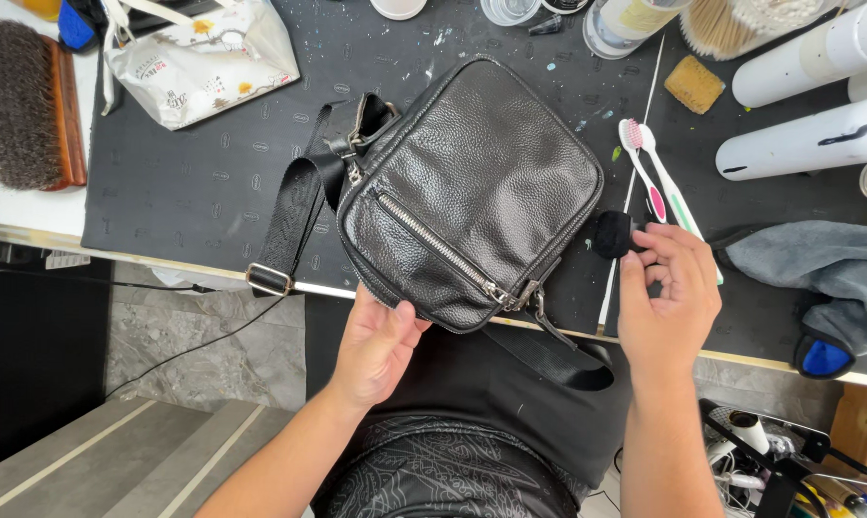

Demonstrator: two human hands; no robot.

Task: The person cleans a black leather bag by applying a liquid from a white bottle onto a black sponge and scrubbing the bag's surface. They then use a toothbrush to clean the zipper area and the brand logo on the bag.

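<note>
Hands working on black leather bag (pixel 477 192) at table edge.
Left hand (pixel 376 345) is gripping the bag's near bottom edge, thumb on top; right hand (pixel 666 293) is pinching a small black sponge (pixel 612 234) in its fingertips, just right of the bag, toothbrushes (pixel 656 187) lying just beyond.

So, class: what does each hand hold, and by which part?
Left hand grips the black leather bag by its bottom edge; right hand pinches a small black pad at its edge.
</note>
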